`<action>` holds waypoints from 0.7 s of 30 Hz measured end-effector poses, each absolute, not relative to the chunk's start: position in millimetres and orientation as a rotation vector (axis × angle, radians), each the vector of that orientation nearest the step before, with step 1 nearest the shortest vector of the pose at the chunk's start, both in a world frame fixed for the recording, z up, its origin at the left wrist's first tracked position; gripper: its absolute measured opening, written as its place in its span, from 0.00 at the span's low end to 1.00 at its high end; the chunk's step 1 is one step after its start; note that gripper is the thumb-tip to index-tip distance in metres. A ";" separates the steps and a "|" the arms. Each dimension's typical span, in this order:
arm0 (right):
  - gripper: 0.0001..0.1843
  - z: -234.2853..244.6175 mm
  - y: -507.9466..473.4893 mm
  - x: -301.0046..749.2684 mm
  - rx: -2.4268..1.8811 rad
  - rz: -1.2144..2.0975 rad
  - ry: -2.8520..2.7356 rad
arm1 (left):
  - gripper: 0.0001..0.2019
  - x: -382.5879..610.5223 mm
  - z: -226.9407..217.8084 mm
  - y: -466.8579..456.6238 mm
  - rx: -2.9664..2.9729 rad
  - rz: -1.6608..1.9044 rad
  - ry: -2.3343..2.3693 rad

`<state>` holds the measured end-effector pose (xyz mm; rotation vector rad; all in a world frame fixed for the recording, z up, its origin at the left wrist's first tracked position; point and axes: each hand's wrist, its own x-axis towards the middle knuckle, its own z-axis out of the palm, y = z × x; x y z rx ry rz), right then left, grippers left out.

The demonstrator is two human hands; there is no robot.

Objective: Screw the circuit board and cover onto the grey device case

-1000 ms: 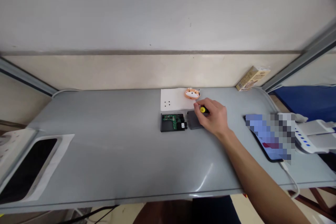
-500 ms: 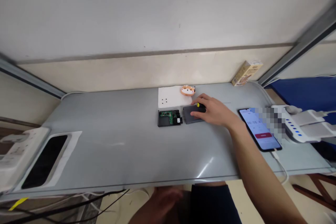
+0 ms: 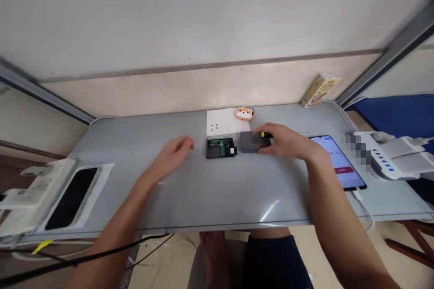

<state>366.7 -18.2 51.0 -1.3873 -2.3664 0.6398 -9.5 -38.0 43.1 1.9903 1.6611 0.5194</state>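
Note:
My right hand (image 3: pixel 285 141) spans the dark grey cover (image 3: pixel 250 142), fingers at its far edge and thumb at its near edge. A black stick-like tool with a yellow end (image 3: pixel 262 134) is tucked in the same hand, its far part hidden. Left of the cover lies a black case half with a green circuit board (image 3: pixel 222 148), a narrow gap apart. My left hand (image 3: pixel 172 152) hovers over the table left of the case, slightly blurred, fingers loosely bent and holding nothing visible.
White paper (image 3: pixel 222 122) behind the case bears several small dark screws (image 3: pixel 214 127) and an orange animal-face case (image 3: pixel 244 114). Phones lie left (image 3: pixel 71 198) and right (image 3: pixel 342 162), beside power strips (image 3: pixel 40 185). A carton (image 3: pixel 320 90) leans at the back right.
My left hand has come up from below the table edge to over the table. My right hand stays at the grey cover, still with the yellow-ended tool.

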 end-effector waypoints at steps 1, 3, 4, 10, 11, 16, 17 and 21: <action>0.23 51.2 -17.4 367.0 -1.379 0.678 -2.339 | 0.22 -2.0 37.5 -34.4 2.043 0.464 1.662; 0.20 51.6 -16.6 364.1 -1.365 0.736 -2.296 | 0.22 13.9 25.8 -27.8 2.167 0.383 1.643; 0.19 51.8 -16.6 360.7 -1.357 0.745 -2.283 | 0.21 20.9 20.4 -25.3 2.222 0.371 1.656; 0.18 49.7 -23.3 328.9 -1.249 0.724 -2.366 | 0.15 36.2 -0.3 -22.6 2.377 0.462 1.734; 0.19 48.5 -25.1 323.7 -1.242 0.691 -2.405 | 0.14 36.4 -2.2 -23.7 2.382 0.490 1.752; 0.20 38.8 -32.2 300.4 -1.200 0.537 -2.537 | 0.18 34.3 -5.4 -29.9 2.269 0.527 1.824; 0.20 36.7 -32.9 296.3 -1.187 0.515 -2.541 | 0.19 32.5 -4.7 -30.8 2.258 0.529 1.797; 0.20 31.2 -35.0 283.9 -1.132 0.433 -2.532 | 0.20 22.8 -0.7 -33.8 2.319 0.512 1.483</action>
